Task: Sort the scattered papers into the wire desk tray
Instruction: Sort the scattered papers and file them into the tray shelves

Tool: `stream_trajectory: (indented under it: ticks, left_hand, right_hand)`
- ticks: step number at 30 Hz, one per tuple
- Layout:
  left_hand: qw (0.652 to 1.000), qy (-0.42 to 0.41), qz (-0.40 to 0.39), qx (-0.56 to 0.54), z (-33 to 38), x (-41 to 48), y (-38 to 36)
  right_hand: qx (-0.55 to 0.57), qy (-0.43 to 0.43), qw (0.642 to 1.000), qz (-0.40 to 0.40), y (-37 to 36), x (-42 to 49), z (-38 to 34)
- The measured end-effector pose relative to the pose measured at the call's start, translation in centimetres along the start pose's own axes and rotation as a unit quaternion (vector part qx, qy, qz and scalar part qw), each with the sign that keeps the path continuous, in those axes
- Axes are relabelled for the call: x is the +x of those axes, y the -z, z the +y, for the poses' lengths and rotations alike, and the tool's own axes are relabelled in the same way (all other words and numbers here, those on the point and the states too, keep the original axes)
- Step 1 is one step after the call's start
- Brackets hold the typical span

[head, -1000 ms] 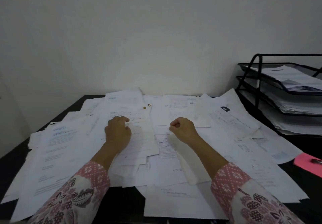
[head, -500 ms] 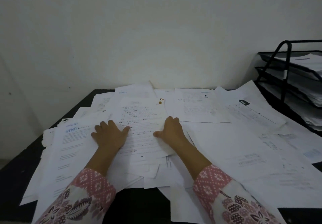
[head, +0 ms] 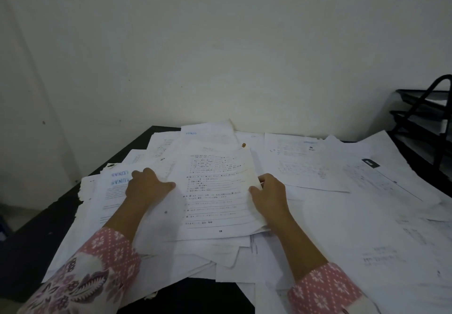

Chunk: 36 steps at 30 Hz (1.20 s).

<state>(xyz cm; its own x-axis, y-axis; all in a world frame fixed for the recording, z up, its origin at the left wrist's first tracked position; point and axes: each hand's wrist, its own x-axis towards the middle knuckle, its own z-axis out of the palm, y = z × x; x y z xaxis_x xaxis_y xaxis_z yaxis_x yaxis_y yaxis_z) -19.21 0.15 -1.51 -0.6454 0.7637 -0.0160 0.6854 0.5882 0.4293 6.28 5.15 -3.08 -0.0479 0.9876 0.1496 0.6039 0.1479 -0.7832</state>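
While both hands bracket the printed sheaf [head: 215,191], left hand [head: 146,186] curls on its 9 o'clock edge, right hand [head: 269,195] fingers pinch the 3 o'clock edge. Risk: loose lower sheets slide out on lift. Papers [head: 367,216] cover the black bench [head: 36,235]; wire tray [head: 425,127] at 2 o'clock; plain wall [head: 220,44].

Loose papers [head: 318,216] cover the dark bench [head: 36,235]. The left hand [head: 146,184] and right hand [head: 269,194] grip the two sides of one printed sheet [head: 215,191] near the middle. The wire desk tray [head: 425,123] stands at the bench's far right corner.
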Motion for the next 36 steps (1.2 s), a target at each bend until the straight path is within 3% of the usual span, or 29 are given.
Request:
stream_trajectory:
  ticks: [7,19,23,25,31,36]
  left_hand:
    - [0.996,-0.034,0.005,-0.084,0.3,-0.6,0.6]
    - [0.989,-0.109,-0.023,-0.095,2.0,-2.1,0.4]
    - [0.974,-0.066,-0.07,-0.207,2.4,-1.5,0.6]
    - [0.967,-0.05,-0.097,-0.232,2.7,-1.3,0.6]
    - [0.959,-0.048,-0.134,-0.246,3.2,-1.5,0.2]
    - [0.958,-0.062,-0.108,-0.259,3.0,-1.4,-0.3]
  right_hand:
    - [-0.077,0.032,0.996,0.012,-0.6,-0.1,0.0]
    - [-0.02,0.054,0.998,-0.025,-1.0,-1.1,-0.6]
    - [-0.23,0.059,0.971,0.006,-0.4,-1.6,-0.9]
    - [-0.259,0.047,0.965,-0.001,-0.2,-1.7,-1.0]
    - [-0.09,0.036,0.994,-0.044,-1.1,-1.5,-0.9]
    - [-0.001,0.029,0.999,-0.035,-0.9,-1.1,-0.6]
